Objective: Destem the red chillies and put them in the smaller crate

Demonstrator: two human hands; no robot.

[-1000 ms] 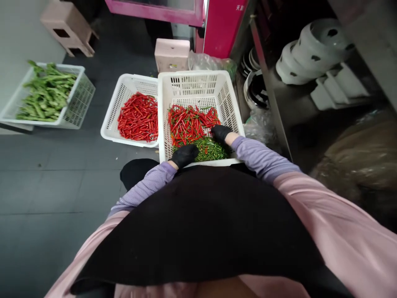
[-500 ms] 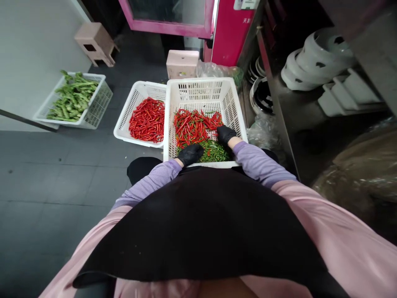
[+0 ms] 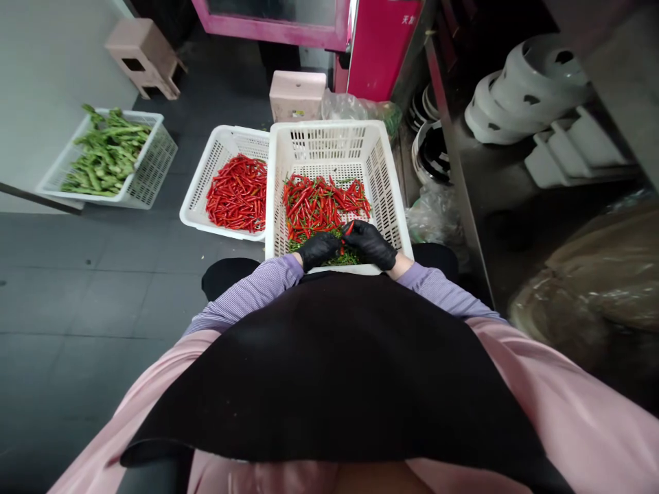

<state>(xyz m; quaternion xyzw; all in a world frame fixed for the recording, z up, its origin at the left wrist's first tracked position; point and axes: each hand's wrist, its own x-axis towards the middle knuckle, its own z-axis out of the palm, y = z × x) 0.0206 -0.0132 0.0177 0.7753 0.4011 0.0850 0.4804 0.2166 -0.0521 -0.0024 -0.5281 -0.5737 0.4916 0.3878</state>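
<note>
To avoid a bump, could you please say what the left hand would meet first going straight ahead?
The left hand would probably meet the right hand, or the red chilli it holds; depth is unclear.

Chillies [image 3: 311, 204] look glossy, the basket [image 3: 329, 125] plastic, the apron [image 3: 334, 363] perhaps cloth.

Thin black gloves [image 3: 378, 248] are covering the left hand [image 3: 318, 250] and right hand [image 3: 371, 243]. Fine-striped lavender oversleeves [image 3: 255, 291] are wrapping the forearms at eight and four o'clock, plainer purple cuffs [image 3: 294, 267] edging them. Smooth pink sleeves [image 3: 556, 391] are showing farther out along those directions. At six o'clock, a broad black apron [image 3: 329, 370] is spreading across the front, a few pale specks dotting it. Dark legwear [image 3: 229, 276] is peeking out toward nine and three o'clock.
</note>
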